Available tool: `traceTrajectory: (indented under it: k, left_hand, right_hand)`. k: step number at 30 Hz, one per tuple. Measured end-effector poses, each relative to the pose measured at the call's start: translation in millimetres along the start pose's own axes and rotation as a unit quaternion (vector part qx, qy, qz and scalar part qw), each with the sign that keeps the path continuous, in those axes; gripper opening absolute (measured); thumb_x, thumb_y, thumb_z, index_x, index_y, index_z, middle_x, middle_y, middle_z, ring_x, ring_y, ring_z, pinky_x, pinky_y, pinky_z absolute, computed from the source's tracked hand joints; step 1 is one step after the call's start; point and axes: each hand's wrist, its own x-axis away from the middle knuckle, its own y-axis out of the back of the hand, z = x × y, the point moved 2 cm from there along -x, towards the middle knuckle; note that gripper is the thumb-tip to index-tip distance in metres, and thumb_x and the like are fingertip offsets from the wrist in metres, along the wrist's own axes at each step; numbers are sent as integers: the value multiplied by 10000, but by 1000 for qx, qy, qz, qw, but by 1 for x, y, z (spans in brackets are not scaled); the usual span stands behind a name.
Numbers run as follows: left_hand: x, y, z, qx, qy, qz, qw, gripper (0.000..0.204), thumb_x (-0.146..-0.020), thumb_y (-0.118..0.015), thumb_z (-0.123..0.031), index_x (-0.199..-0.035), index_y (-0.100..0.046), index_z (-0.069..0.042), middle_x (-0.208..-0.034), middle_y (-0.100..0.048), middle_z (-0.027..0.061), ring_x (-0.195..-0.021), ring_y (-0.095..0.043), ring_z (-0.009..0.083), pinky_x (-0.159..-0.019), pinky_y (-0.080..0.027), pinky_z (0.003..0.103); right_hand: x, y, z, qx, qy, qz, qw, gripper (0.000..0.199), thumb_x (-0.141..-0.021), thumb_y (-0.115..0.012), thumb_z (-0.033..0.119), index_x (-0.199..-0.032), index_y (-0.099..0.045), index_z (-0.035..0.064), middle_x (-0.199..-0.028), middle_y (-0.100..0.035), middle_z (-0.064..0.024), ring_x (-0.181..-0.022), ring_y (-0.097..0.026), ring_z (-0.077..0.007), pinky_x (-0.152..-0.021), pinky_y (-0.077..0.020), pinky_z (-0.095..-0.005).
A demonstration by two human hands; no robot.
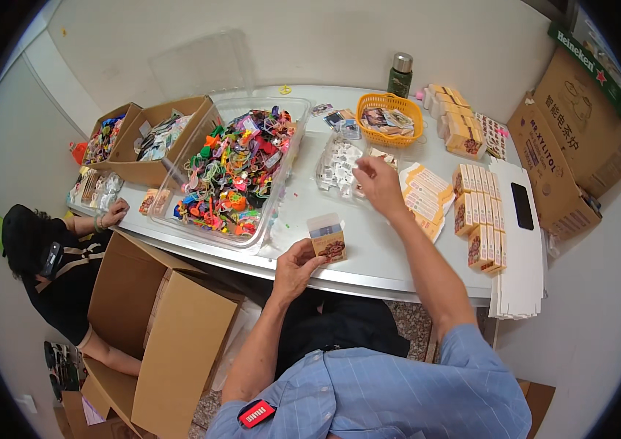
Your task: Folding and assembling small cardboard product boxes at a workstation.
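My left hand [297, 272] grips a small printed carton [328, 243] by its lower side near the table's front edge. The carton stands upright with its top flap raised, and something bluish shows in its mouth. Further up the table, my right hand [378, 181] hovers with fingers curled together beside a clear tray of small white packets [338, 167]. Whatever those fingers may hold is hidden. Just beyond that hand lies a small printed piece [383, 155], partly covered. Flat yellow-and-white printed carton blanks [425, 197] lie to its right.
A clear bin of colourful trinkets [234, 172] fills the table's left half. A yellow basket of cards [391, 121], a dark flask [400, 75] and rows of filled-out cartons [480, 219] stand at back and right. At left, a co-worker [51, 271] reaches into a large cardboard box [179, 351].
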Motion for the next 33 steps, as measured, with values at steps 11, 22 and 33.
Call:
traceTrajectory:
  k: [11,22,33]
  left_hand:
    - [0,3,11,-12,24,-17,999,374,-918,-733,6,-1270,-616,43,-1110,-740,124,-1012,-703,168,-928,-554,301]
    - [-2,5,3,-58,37,-28,997,445,-892,-772,-37,-1315,-640,6,-1120,-748,139,-1008,-709,166,-802,-565,270]
    - [-13,9,-1,-36,64,-25,997,475,-896,-769,-32,-1341,-605,6,-1129,-740,113,-1032,-693,147,-829,-553,266]
  right_hand:
    - [-85,-60,-35,385,126,149,902,323,-857,-708,277,-1067,-736,34,-1049,-714,-208,-1040,-649,-369,-954,-439,-492]
    - [-95,-54,-33,266,56,154,950,227,-870,-621,170,-882,-750,-16,-872,-721,-209,-880,-686,-342,-844,-500,-445]
    - [-65,-2,-16,-83,-118,114,983,174,-1019,-628,175,-994,-714,26,-887,-642,49,-762,-520,-21,-676,-427,-199]
